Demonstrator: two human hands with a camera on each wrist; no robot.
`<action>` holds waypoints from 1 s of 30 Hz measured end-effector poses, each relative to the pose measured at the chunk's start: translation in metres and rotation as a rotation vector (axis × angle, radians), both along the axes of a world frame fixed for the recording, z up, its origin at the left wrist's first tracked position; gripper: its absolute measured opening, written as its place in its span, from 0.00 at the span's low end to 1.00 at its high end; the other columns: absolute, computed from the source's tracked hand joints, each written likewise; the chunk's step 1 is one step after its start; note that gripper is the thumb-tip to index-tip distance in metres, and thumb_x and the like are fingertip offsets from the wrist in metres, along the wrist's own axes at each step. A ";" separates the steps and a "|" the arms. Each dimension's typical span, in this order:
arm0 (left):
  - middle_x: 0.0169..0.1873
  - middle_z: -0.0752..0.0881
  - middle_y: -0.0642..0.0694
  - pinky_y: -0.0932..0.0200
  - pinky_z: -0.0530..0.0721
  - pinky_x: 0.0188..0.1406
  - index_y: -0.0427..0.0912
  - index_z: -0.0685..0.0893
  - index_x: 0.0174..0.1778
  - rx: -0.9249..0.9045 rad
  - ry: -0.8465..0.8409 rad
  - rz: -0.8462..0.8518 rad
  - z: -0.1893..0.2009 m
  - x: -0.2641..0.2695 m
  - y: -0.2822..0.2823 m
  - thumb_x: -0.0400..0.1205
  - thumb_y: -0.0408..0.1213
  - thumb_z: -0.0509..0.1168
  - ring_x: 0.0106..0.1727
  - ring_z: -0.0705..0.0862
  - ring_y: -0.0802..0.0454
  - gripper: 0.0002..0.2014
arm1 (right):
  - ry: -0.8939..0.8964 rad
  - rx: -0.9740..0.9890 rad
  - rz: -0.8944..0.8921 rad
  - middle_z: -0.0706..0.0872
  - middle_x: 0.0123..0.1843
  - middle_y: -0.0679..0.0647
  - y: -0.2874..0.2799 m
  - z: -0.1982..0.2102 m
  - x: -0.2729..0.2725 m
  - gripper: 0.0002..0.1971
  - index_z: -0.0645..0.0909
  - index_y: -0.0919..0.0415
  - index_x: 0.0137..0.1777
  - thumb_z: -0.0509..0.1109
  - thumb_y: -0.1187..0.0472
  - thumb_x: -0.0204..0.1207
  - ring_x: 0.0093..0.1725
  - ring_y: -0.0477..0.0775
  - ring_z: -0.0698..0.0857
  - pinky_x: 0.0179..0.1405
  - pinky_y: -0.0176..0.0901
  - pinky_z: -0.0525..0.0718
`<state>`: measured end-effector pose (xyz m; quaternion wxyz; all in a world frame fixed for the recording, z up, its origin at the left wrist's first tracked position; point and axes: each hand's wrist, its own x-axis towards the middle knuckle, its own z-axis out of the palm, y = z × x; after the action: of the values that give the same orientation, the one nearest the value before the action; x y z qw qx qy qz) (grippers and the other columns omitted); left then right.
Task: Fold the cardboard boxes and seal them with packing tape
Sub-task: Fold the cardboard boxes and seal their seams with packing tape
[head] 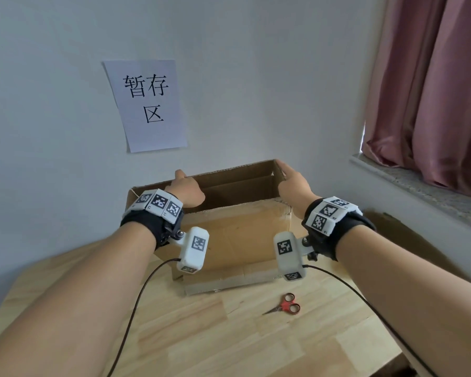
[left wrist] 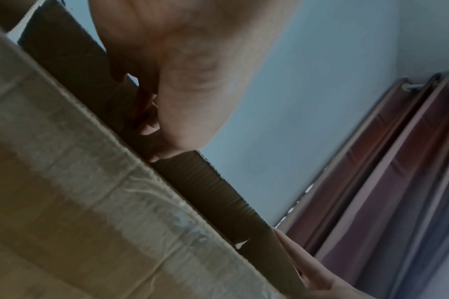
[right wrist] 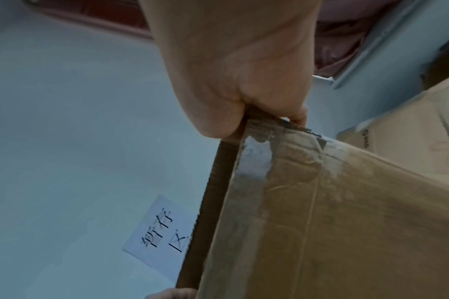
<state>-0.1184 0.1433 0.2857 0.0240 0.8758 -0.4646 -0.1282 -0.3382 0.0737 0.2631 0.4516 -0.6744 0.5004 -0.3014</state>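
Scissors [head: 284, 306]: red-handled, lying closed on the wooden table [head: 229, 338], nearest the person and just in front of the box.
Box [head: 234, 232]: a cardboard box standing open-topped at the table's far side, close to the wall; a bottom flap juts toward the scissors, and old clear tape shows on its side in the right wrist view.
Left hand [head: 186, 190]: fingers curled over the far-left part of the top rim, thumb up at the back; it grips the wall.
Right hand [head: 292, 182]: thumb and fingers pinch the right end wall at the far corner, clamped on the cardboard edge.
Step in hand: probably squaring up the box.
Doing it well: pull both ends evenly so the corners come true, press the creases firm, and keep the base flat on the table before folding any flaps.
Tape: no roll is in view.
Wall: a paper sign [head: 147, 104] with printed characters hangs behind; a curtain [head: 433, 83] is at the right.
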 end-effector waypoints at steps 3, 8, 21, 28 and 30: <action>0.80 0.47 0.41 0.50 0.74 0.69 0.33 0.60 0.79 0.029 0.037 0.000 -0.015 -0.003 0.004 0.84 0.38 0.58 0.69 0.74 0.40 0.28 | 0.058 0.045 0.023 0.79 0.64 0.57 0.000 -0.015 0.002 0.39 0.53 0.43 0.83 0.48 0.80 0.78 0.29 0.43 0.71 0.15 0.27 0.69; 0.78 0.23 0.49 0.47 0.70 0.74 0.41 0.48 0.84 -0.082 0.168 -0.052 -0.036 -0.008 0.002 0.83 0.39 0.63 0.80 0.62 0.40 0.37 | 0.077 0.076 -0.038 0.69 0.35 0.45 -0.008 -0.026 -0.004 0.41 0.54 0.40 0.82 0.48 0.80 0.76 0.28 0.44 0.69 0.19 0.31 0.67; 0.74 0.16 0.54 0.45 0.72 0.72 0.71 0.31 0.77 -0.075 0.295 -0.126 -0.040 -0.003 -0.027 0.78 0.26 0.62 0.83 0.48 0.32 0.52 | 0.072 0.039 -0.017 0.67 0.80 0.59 -0.019 -0.038 -0.006 0.42 0.52 0.38 0.82 0.48 0.80 0.77 0.42 0.51 0.82 0.34 0.42 0.83; 0.73 0.15 0.51 0.45 0.72 0.71 0.69 0.30 0.77 0.000 0.291 -0.132 -0.034 0.009 -0.041 0.78 0.33 0.68 0.82 0.53 0.32 0.54 | 0.354 -0.049 0.009 0.73 0.65 0.59 -0.044 -0.029 0.002 0.38 0.56 0.35 0.81 0.54 0.71 0.77 0.47 0.54 0.80 0.45 0.40 0.83; 0.73 0.15 0.50 0.49 0.76 0.66 0.68 0.29 0.78 0.016 0.286 -0.138 -0.032 0.010 -0.043 0.78 0.33 0.69 0.82 0.56 0.33 0.54 | 0.323 -0.059 0.046 0.76 0.68 0.60 -0.049 -0.026 0.000 0.34 0.59 0.39 0.81 0.56 0.69 0.79 0.34 0.48 0.79 0.26 0.33 0.77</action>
<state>-0.1082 0.1002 0.2540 0.0742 0.8148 -0.5145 -0.2567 -0.3384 0.0251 0.2369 0.3520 -0.7384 0.5418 -0.1934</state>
